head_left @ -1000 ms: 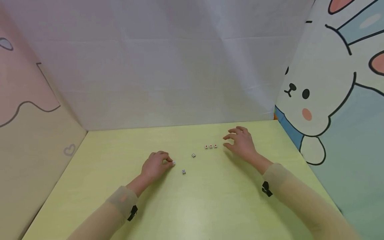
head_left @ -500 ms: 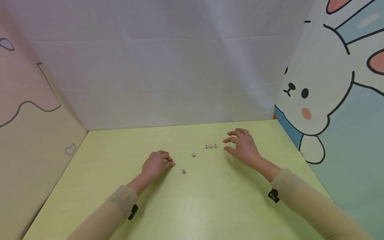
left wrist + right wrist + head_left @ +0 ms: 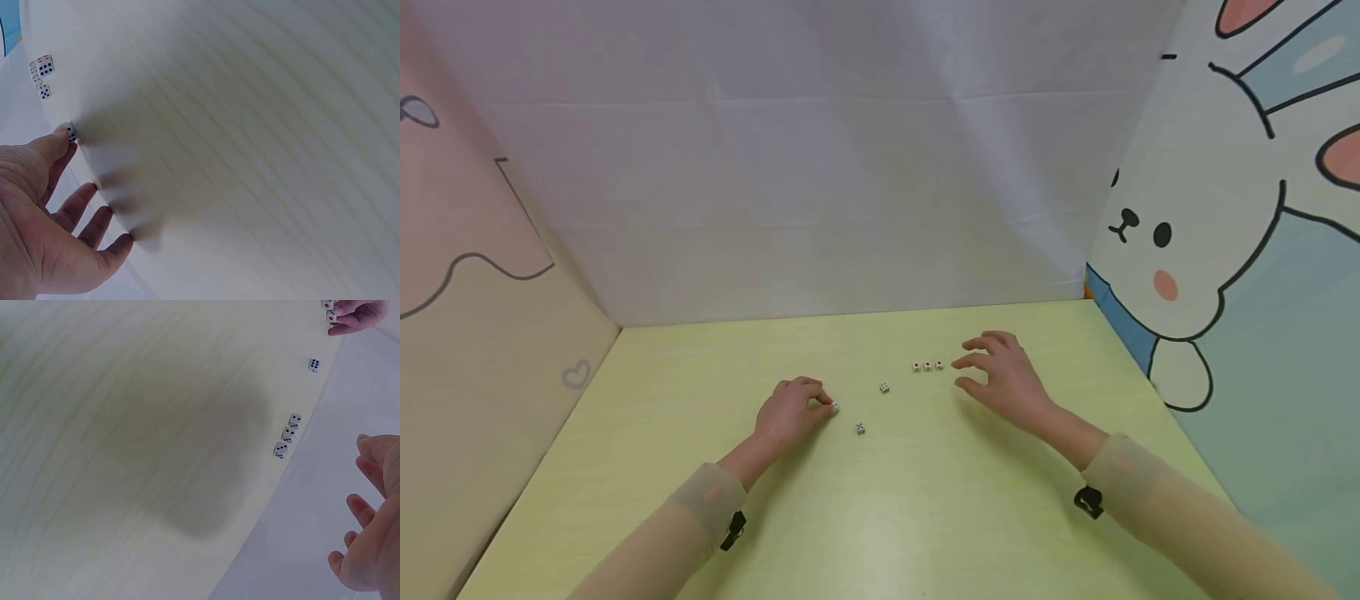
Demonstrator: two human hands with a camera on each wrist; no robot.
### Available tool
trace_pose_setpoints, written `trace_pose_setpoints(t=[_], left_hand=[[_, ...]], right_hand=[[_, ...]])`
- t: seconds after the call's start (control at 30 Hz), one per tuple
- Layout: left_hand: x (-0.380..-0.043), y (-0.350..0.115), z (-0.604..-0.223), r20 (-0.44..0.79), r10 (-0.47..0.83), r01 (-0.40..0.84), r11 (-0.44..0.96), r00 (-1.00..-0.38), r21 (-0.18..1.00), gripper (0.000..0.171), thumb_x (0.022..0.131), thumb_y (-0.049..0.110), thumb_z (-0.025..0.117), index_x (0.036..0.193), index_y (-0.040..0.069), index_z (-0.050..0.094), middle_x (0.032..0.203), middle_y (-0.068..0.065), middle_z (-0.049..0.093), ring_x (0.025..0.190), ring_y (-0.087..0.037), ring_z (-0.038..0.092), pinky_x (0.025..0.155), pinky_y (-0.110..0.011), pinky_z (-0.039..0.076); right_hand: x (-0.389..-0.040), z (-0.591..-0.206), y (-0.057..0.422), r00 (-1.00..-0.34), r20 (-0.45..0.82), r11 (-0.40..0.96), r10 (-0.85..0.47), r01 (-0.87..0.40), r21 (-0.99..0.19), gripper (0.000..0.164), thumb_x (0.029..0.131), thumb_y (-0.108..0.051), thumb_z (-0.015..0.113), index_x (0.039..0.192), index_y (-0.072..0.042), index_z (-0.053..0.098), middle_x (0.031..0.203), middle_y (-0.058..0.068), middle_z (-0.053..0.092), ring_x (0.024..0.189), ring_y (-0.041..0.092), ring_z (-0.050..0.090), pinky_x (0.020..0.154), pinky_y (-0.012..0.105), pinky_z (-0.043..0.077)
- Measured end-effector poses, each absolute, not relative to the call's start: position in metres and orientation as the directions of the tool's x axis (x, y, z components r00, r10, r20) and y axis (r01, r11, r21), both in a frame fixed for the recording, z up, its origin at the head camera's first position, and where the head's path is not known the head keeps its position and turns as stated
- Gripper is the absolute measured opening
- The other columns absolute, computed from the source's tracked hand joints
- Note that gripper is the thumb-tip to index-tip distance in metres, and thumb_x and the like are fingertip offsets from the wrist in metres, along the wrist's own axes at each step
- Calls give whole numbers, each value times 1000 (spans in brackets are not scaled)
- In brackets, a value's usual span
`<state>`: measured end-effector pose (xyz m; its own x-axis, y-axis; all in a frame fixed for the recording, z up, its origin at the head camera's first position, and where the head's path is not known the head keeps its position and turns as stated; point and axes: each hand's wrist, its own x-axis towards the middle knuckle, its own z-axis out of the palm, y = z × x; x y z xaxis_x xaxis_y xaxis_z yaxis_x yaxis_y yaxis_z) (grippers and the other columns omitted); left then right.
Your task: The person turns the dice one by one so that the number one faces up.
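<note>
Left of the table's middle, my left hand (image 3: 788, 414) pinches a small white die (image 3: 835, 407) between thumb and index finger. Its blue pips show in the left wrist view, where the other fingers spread with their tips at the tabletop. Two loose dice, one farther back (image 3: 884, 387) and one nearer (image 3: 861, 428), lie just right of that hand. Three dice (image 3: 927, 367) stand in a straight row farther back, red pips on top. My right hand (image 3: 1006, 377) hovers just right of the row, fingers apart and loosely bent, holding nothing.
The dice lie on a pale yellow-green table (image 3: 880, 525). A white sheet (image 3: 835, 192) rises along its back edge. Side panels flank it, pink and cream on the left, a cartoon rabbit (image 3: 1202, 250) on the right.
My right hand has come slightly nearer to me, its forearm swinging a little to the right. The left hand keeps its pinch on the die, and the other dice stay put.
</note>
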<state>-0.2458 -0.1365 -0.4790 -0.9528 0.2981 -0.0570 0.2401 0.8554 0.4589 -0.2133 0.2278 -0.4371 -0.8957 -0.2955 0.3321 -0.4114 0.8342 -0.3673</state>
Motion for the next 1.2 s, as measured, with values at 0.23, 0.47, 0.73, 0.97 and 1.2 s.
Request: trace_pose_setpoints(t=[0.23,0.47,0.73,0.97,1.2], left_hand=[[-247,-137,-481,-53,298,242,855,-953,459,13,95,35,75,96,22,78,139,-10,61,128,-41,51,93,-54,51],[-246,-137,-480,-55,296,241,859,-954,452,12,95,34,76,95,22,78,139,-10,62,128,-41,52,93,-54,51],[-245,-136,-479,-45,308,255,852,-950,457,12,95,34,76,96,22,78,139,-11,61,127,-41,52,94,-54,51],[-244,-135,-478,-42,304,252,850,-952,462,12,94,33,76,95,21,78,139,-11,62,127,-40,52,94,-53,51],[-245,-135,-479,-47,302,248,853,-952,458,12,94,33,76,96,22,79,139,-11,62,127,-40,52,96,-53,50]], right_hand=[[-208,-441,218,-890,327,817,-318,-432,-381,21,87,-20,84,107,-15,80,126,10,66,126,38,46,103,56,41],[-202,-449,202,-894,265,810,-361,-441,-387,23,87,-21,83,108,-13,80,123,9,66,121,33,50,101,50,45],[-199,-457,180,-888,191,810,-418,-460,-363,21,88,-24,83,107,-15,81,118,3,67,116,28,53,102,45,45],[-200,-461,159,-873,145,789,-465,-483,-380,21,88,-26,82,106,-17,81,114,2,68,112,25,54,101,44,44],[-207,-467,134,-866,101,791,-490,-490,-365,17,88,-29,82,104,-22,81,115,-2,67,112,23,53,98,41,45]])
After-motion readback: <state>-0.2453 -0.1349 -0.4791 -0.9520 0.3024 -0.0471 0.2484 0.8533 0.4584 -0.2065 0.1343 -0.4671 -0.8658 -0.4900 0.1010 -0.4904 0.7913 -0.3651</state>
